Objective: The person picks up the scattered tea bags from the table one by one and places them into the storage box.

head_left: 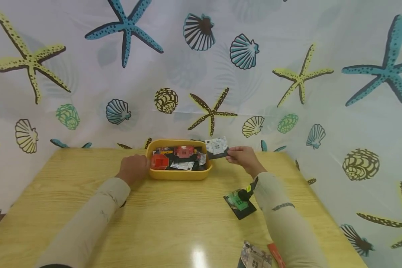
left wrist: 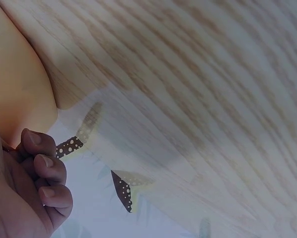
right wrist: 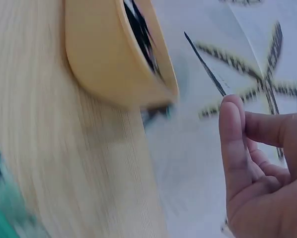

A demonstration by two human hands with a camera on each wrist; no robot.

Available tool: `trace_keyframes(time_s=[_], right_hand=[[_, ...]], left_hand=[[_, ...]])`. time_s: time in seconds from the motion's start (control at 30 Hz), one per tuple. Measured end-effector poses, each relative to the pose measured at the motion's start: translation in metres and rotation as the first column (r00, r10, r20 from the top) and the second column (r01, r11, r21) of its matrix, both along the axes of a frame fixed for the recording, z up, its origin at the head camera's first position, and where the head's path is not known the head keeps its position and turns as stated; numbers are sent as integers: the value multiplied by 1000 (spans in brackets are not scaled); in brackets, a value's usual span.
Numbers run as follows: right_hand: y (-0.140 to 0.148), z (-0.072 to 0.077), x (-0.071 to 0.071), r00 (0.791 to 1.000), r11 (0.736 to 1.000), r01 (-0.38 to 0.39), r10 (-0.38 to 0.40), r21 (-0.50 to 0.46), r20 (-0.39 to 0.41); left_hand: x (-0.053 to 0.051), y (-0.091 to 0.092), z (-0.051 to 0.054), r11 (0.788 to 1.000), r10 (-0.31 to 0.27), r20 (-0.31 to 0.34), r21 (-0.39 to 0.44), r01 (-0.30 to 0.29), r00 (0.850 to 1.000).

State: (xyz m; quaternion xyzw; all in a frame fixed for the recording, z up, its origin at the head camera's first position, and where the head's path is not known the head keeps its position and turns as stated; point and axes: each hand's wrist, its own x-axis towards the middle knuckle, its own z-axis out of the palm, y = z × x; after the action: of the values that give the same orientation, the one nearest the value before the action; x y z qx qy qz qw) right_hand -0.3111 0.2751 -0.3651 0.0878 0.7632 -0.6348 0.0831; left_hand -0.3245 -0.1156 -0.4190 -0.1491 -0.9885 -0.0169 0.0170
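A yellow plastic bin (head_left: 179,175) stands at the far side of the table, holding several flat packets in red, white and black. My left hand (head_left: 134,169) is at the bin's left end, its fingers curled against the end wall; in the left wrist view the left hand (left wrist: 34,183) meets the bin (left wrist: 19,84), with the thumb hidden. Just right of the bin, my right hand (head_left: 242,158) pinches a flat white and black packet (head_left: 216,147) by its edge. The right wrist view shows this packet (right wrist: 204,63) edge-on between thumb and forefinger.
A green and black packet (head_left: 239,203) lies on the wooden table (head_left: 174,216) below the right wrist. Nearer, a brownish packet (head_left: 254,257) and a red one (head_left: 276,255) lie by the right sleeve. A shell-and-starfish patterned curtain (head_left: 174,74) rises behind the table.
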Motion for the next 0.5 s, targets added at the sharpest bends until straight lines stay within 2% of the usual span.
trace_keyframes(time_s=[0.17, 0.27, 0.4, 0.5], right_hand=[[-56, -4, -5, 995, 995, -91, 89, 45, 50], [-81, -10, -4, 982, 979, -185, 181, 81, 60], [-93, -14, -1, 951, 945, -308, 306, 111, 34], [-83, -14, 5, 940, 927, -333, 342, 171, -20]], left_hand=[[-2, 2, 5, 991, -41, 22, -128, 43, 999], [-2, 2, 6, 989, -40, 51, -138, 46, 998], [-1, 1, 4, 992, -35, 51, -119, 40, 998], [-1, -1, 3, 991, -43, 28, -128, 46, 999]])
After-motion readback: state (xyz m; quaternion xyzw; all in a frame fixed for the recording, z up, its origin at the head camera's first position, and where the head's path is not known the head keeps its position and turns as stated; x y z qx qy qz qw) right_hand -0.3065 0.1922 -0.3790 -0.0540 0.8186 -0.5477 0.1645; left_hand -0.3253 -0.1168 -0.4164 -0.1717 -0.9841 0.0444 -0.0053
